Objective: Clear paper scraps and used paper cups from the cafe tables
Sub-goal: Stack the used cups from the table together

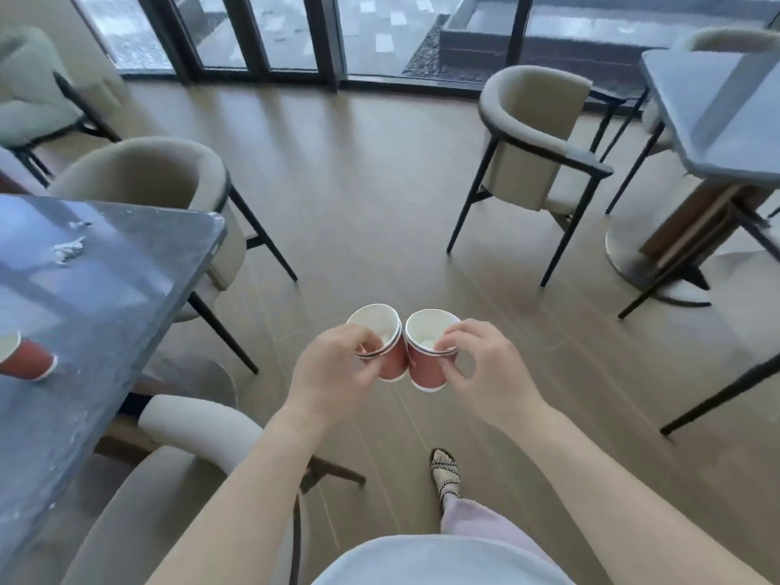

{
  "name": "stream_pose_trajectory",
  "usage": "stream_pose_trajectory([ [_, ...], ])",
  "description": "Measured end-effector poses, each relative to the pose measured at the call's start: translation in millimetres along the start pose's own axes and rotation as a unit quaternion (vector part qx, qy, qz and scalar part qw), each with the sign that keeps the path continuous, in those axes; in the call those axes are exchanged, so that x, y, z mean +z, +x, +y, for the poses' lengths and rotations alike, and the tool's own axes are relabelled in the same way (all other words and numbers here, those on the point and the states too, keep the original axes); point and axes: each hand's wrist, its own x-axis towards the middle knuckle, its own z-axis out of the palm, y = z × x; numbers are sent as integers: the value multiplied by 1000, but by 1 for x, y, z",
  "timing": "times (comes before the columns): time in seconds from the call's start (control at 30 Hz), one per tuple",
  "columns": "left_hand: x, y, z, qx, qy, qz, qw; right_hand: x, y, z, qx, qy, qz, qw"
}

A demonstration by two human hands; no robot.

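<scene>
A pale brown plank floor (380, 204) runs to a far wall of tall dark-framed glass doors (270, 35). Wet grey paving shows outside, and daylight falls in soft bands across the boards. At the left stands a glossy dark grey stone-topped table (126, 310). A rounded beige upholstered chair on thin black legs (160, 171) is tucked against its far edge, and a similar beige armchair (169, 479) sits at its near side. At the right a second grey-topped table (726, 120) rests on a round silver pedestal base (633, 263), with a matching beige tub chair (536, 120) just beside it
</scene>
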Motion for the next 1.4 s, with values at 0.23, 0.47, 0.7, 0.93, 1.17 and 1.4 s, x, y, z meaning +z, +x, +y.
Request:
stream_pose_trajectory([
  [0.23,-5,99,-11,-69,19,69,995,-1,146,24,-87,24,-57,994],
  [0.47,-16,143,-33,-166,35,127,977,27,240,23,-188,40,-103,976],
  [0.7,-41,174,-77,-246,40,181,951,71,312,-3,-253,55,-172,951],
  [0.93,-81,211,-156,-283,49,213,934,143,396,-55,-297,63,-209,930],
  [1.17,-134,239,-241,-322,78,180,926,217,469,-115,-348,43,-248,903],
  [1.4,-180,229,-304,-383,120,207,892,284,507,-176,-398,53,-301,865],
])
